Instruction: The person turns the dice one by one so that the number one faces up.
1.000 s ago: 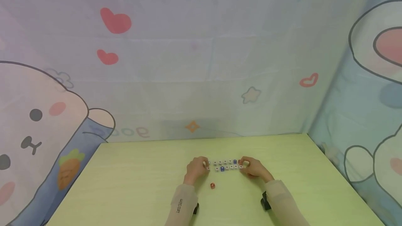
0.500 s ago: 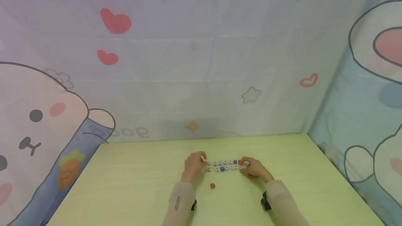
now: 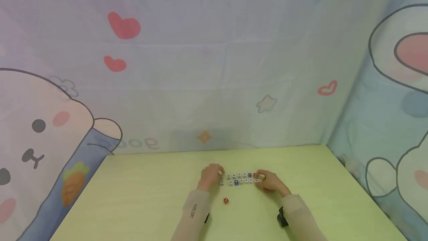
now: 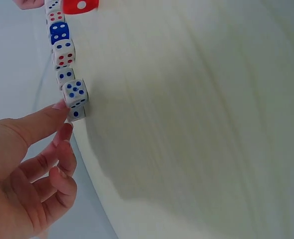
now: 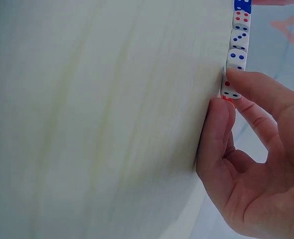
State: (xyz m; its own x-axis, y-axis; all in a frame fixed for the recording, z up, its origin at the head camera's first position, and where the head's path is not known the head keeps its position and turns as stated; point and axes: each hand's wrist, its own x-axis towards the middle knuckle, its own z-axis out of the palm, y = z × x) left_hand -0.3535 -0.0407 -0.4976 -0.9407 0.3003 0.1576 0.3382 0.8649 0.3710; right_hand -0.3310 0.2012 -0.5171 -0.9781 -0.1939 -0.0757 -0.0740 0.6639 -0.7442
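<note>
Two rows of small dice lie on the table, mostly white with a blue die in the front row and another blue die in the back row. My left hand is at the left end, thumb and index finger pinching the back-row white die. Closer to the wrist camera sits the front-row end die. At the right end, my right hand holds the last front-row white die between thumb and index finger. A red die shows partly behind it.
A loose red die lies in front of the rows on the pale yellow-green table. Behind the table's far edge hangs a printed cloth backdrop, which also runs along the right side.
My left hand has moved from the front row's left-end die to the back row's left-end die. The right hand stays at the right end. The head view has tilted slightly.
</note>
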